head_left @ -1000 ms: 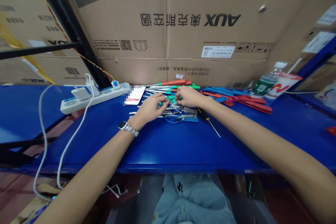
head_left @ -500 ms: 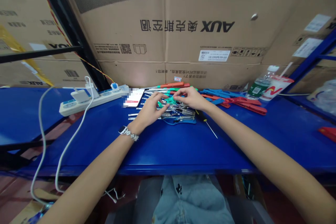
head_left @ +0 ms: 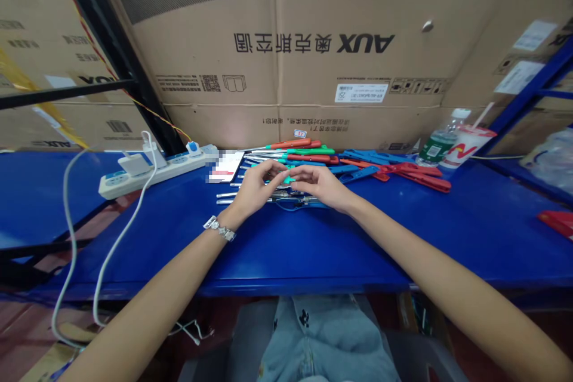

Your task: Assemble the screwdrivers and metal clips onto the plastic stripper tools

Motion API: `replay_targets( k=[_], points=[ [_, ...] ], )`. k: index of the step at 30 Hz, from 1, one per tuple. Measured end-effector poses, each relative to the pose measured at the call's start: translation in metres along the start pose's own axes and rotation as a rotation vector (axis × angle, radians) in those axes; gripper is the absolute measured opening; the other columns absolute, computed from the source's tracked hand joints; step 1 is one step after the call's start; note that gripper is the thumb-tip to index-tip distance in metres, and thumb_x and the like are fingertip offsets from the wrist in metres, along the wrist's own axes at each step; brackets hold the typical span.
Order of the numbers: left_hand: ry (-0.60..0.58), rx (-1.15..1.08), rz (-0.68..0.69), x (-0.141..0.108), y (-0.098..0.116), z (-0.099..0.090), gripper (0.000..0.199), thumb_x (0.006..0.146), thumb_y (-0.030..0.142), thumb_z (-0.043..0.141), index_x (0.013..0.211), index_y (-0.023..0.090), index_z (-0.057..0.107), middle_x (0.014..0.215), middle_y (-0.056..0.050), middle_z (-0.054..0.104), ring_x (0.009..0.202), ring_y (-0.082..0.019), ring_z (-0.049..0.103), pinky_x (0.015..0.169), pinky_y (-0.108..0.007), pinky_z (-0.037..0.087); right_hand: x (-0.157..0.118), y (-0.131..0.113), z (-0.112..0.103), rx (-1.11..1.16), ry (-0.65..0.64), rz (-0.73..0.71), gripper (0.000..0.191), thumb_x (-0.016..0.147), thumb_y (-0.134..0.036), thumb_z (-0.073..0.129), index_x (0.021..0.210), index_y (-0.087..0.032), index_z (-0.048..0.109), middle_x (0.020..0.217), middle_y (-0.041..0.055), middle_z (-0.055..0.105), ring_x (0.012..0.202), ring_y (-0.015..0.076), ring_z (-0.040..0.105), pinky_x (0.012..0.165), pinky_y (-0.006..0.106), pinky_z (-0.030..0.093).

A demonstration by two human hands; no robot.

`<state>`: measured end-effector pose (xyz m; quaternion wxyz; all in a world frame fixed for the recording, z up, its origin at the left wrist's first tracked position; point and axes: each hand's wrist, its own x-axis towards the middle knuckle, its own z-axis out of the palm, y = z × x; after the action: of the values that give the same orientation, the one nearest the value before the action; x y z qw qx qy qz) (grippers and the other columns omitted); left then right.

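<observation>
My left hand (head_left: 256,186) and my right hand (head_left: 326,185) meet over a heap of tools, thumbs and fingers pinched together. A small green piece (head_left: 289,179) shows between the fingertips; the fingers hide its shape. Beneath and beside the hands lie several slim tools with metal shafts (head_left: 226,195), some with clear handles (head_left: 308,200), and a thin blue wire (head_left: 286,208). Just beyond are screwdrivers with orange-red handles (head_left: 293,143) and a green-handled screwdriver (head_left: 320,151).
Blue and red plastic-handled tools (head_left: 403,170) lie to the right, beside a green-labelled bottle (head_left: 433,146) and a paper cup with straw (head_left: 468,143). At left are a white card (head_left: 227,166) and a power strip (head_left: 156,173). A large cardboard box (head_left: 313,71) stands behind the blue table (head_left: 313,256).
My right hand has come down and toward the left hand, so the fingertips now meet. The yellow-collared screwdriver seen below the right hand is no longer visible.
</observation>
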<state>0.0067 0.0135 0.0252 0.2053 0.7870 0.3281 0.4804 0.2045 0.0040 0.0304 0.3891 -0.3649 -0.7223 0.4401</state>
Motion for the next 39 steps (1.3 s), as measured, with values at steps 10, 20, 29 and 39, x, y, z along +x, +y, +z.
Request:
replay_targets(
  k=[10,20,29,39],
  points=[
    [-0.189,0.095,0.153,-0.002,-0.001,-0.018,0.022,0.097,0.032,0.058,0.107,0.021,0.074,0.102,-0.008,0.074,0.092,-0.019,0.069,0.078,-0.033,0.057,-0.007,0.002,-0.001,0.143,0.036,0.068,0.022,0.083,-0.034,0.077,0.099,-0.019,0.071,0.089,0.0055,0.080,0.083,0.0199,0.074,0.089,0.042,0.058],
    [-0.381,0.130,0.109,0.000,-0.002,-0.033,0.024,0.095,0.040,0.066,0.091,0.020,0.079,0.079,-0.005,0.071,0.070,-0.017,0.064,0.067,-0.031,0.052,-0.025,-0.001,-0.013,-0.483,0.121,-0.123,0.025,0.099,-0.033,0.053,0.097,-0.019,0.073,0.098,0.0089,0.075,0.092,0.0240,0.066,0.086,0.042,0.050],
    [-0.497,0.183,0.049,-0.003,-0.006,-0.033,0.021,0.093,0.035,0.064,0.092,0.022,0.080,0.083,-0.006,0.074,0.071,-0.018,0.067,0.068,-0.032,0.054,-0.039,0.009,-0.014,-1.055,-0.035,-0.138,0.037,0.102,-0.042,0.050,0.131,-0.023,0.063,0.113,0.0137,0.060,0.107,0.0314,0.053,0.093,0.049,0.045],
    [-0.528,0.245,0.068,-0.004,-0.012,-0.025,0.019,0.090,0.027,0.061,0.091,0.022,0.080,0.085,-0.007,0.074,0.071,-0.017,0.067,0.066,-0.031,0.052,-0.039,0.012,-0.016,-1.105,-0.054,-0.087,0.042,0.104,-0.047,0.044,0.137,-0.027,0.060,0.112,0.0133,0.055,0.104,0.0309,0.052,0.090,0.047,0.045]
  ],
)
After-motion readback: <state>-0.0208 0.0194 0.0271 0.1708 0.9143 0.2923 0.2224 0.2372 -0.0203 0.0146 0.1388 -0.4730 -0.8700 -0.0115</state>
